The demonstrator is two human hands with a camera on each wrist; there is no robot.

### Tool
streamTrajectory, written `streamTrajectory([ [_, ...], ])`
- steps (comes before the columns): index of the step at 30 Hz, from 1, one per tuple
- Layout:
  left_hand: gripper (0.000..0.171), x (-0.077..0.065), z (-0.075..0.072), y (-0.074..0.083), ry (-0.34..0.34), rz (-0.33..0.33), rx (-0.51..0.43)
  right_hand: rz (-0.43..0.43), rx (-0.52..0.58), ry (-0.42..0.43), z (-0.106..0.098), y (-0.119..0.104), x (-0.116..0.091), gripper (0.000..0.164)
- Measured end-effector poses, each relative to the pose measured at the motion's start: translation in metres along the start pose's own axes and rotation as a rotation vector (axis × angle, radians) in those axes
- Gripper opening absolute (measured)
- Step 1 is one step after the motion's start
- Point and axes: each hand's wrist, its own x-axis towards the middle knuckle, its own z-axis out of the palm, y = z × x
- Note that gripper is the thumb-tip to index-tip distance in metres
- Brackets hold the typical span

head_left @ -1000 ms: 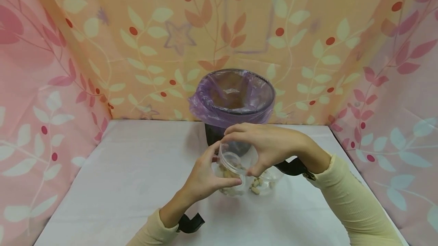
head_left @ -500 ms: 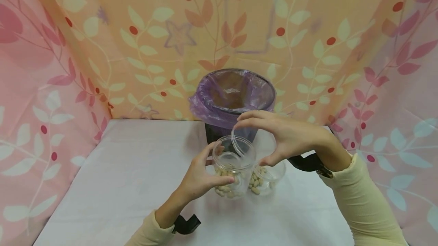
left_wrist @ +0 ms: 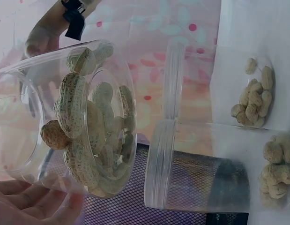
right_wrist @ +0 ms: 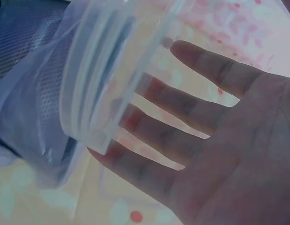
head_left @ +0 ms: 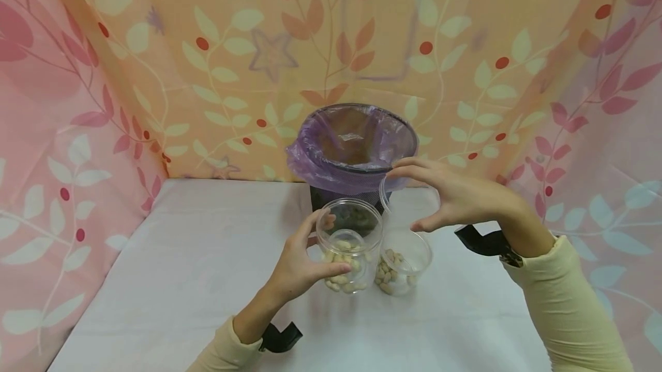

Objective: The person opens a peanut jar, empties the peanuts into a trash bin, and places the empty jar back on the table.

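Note:
My left hand [head_left: 297, 265] grips a clear plastic jar [head_left: 351, 280] of unshelled peanuts around its side, thumb in front. Its top is uncovered, and through the wall in the left wrist view I see the peanuts [left_wrist: 72, 105] gathered at the bottom. Up to the right, my right hand [head_left: 460, 196] holds a clear round lid [head_left: 384, 195] by its rim, tilted on edge. The right wrist view shows the lid [right_wrist: 95, 84] close up, fingers spread along its edge. Beyond the held jar in the left wrist view stand two more clear jars with peanuts [left_wrist: 251, 101].
A black mesh bin [head_left: 322, 199] with a purple liner [head_left: 320, 168] stands behind the jars, near the table's back edge. One standing jar [head_left: 416, 251] shows right of the held one. White cloth [head_left: 207, 257] covers the table, and patterned curtains [head_left: 217, 73] enclose it.
My right hand has lifted the lid off the held jar and moved it up and right, past the bin's front. My left hand keeps the jar, now tipped slightly toward me.

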Motion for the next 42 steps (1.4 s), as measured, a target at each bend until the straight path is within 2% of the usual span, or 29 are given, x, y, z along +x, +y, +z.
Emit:
streamTrajectory([
  [7,0.097,0.0,-0.001,0.0,0.018,0.015,0.0,0.105,0.043,0.012,0.0,0.017,-0.009,0.075],
  [14,0.098,0.002,-0.002,0.001,0.029,0.038,-0.003,0.175,0.17,0.02,-0.001,0.038,-0.019,0.077],
  [22,0.099,0.003,-0.005,0.002,0.038,0.053,-0.016,0.28,0.131,0.022,0.007,0.061,-0.023,0.077],
  [27,0.099,0.003,-0.005,0.003,0.045,0.038,-0.032,0.346,0.199,-0.008,0.011,0.082,-0.024,0.079],
  [34,0.099,0.001,-0.004,0.003,0.045,0.037,-0.053,0.396,0.236,0.013,0.028,0.117,-0.024,0.076],
  [42,0.097,0.002,-0.004,0.002,0.045,0.046,-0.066,0.523,0.24,0.04,0.056,0.153,-0.014,0.085],
])
